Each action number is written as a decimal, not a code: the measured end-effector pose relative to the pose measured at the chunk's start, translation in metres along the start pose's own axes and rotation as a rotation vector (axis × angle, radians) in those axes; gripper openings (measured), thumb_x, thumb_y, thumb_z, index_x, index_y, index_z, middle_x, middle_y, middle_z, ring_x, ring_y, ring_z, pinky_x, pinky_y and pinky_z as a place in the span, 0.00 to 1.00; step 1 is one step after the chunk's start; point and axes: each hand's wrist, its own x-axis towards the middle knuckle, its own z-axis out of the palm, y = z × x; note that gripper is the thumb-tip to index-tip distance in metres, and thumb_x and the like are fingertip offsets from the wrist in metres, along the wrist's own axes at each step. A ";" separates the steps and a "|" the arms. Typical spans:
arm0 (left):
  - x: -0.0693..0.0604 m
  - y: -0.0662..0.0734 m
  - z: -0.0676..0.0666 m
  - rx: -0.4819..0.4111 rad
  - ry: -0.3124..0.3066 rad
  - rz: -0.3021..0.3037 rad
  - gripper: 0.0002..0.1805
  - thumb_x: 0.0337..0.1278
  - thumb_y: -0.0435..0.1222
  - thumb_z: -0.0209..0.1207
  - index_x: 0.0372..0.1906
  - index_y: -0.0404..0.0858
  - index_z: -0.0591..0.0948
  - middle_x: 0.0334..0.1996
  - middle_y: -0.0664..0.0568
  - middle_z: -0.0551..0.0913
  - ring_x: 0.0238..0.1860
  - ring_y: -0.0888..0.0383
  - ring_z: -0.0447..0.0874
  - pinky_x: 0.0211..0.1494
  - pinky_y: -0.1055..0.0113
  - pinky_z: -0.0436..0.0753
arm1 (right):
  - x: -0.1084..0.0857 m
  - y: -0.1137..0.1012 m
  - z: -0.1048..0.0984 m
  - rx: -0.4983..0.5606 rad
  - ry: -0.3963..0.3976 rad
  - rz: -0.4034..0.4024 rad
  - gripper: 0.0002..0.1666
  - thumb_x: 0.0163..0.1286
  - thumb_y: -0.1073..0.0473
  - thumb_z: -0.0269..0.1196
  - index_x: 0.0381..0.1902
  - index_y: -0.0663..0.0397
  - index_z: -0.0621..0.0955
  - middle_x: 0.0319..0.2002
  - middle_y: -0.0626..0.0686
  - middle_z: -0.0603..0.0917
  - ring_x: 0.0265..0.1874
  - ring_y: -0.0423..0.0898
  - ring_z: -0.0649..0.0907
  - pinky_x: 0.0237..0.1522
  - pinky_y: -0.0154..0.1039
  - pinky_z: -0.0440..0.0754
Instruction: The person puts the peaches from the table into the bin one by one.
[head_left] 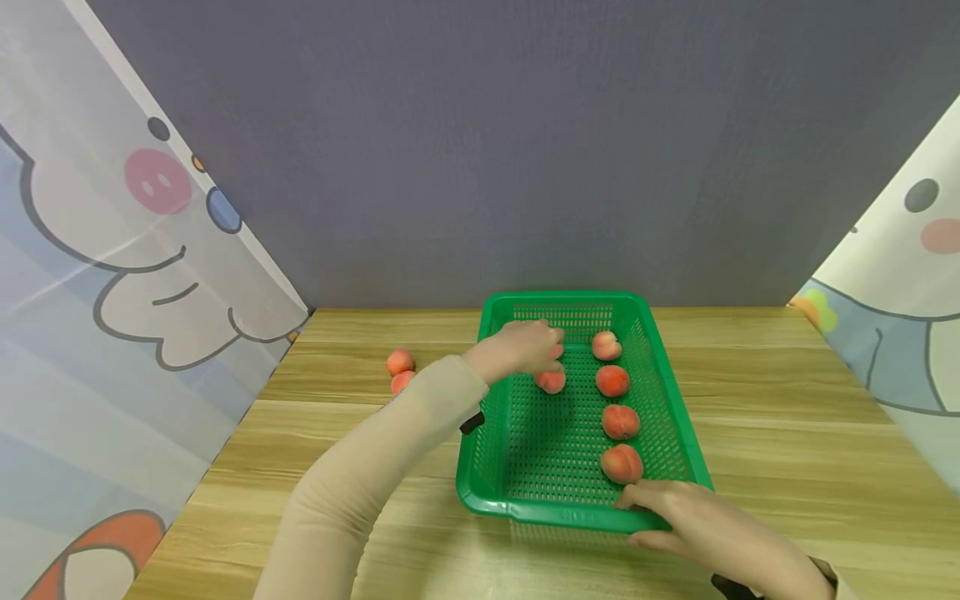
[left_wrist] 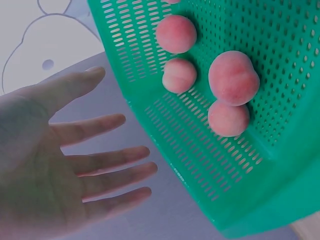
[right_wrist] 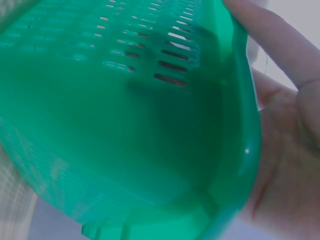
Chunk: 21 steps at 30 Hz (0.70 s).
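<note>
As right hand (head_left: 696, 518) grips basket (head_left: 562, 514), peaches (head_left: 621, 422) inside

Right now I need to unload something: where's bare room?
Free: table right of the green basket, beyond the right hand; the basket's near floor, left of four peaches. Crowded: the far end, around the left hand.
</note>
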 end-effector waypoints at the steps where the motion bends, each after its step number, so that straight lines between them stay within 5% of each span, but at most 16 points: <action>1: -0.002 0.000 -0.001 0.001 -0.001 -0.005 0.28 0.55 0.51 0.53 0.59 0.43 0.68 0.52 0.51 0.72 0.49 0.57 0.73 0.39 0.65 0.76 | 0.000 0.000 0.000 0.000 -0.001 0.001 0.13 0.54 0.52 0.64 0.38 0.45 0.77 0.37 0.42 0.80 0.34 0.34 0.78 0.29 0.33 0.77; 9: -0.024 -0.011 -0.006 -0.039 0.013 -0.026 0.34 0.56 0.53 0.50 0.65 0.42 0.60 0.64 0.50 0.60 0.66 0.53 0.52 0.62 0.58 0.62 | 0.000 0.000 0.000 -0.011 0.002 -0.001 0.13 0.54 0.51 0.63 0.38 0.45 0.77 0.37 0.42 0.80 0.33 0.34 0.78 0.28 0.32 0.77; 21: -0.055 -0.039 -0.004 -0.099 0.116 -0.042 0.29 0.55 0.51 0.54 0.59 0.42 0.68 0.56 0.46 0.69 0.53 0.52 0.70 0.48 0.61 0.75 | 0.000 0.000 0.000 -0.004 -0.010 0.013 0.13 0.54 0.52 0.63 0.38 0.46 0.78 0.37 0.43 0.81 0.34 0.36 0.79 0.29 0.33 0.77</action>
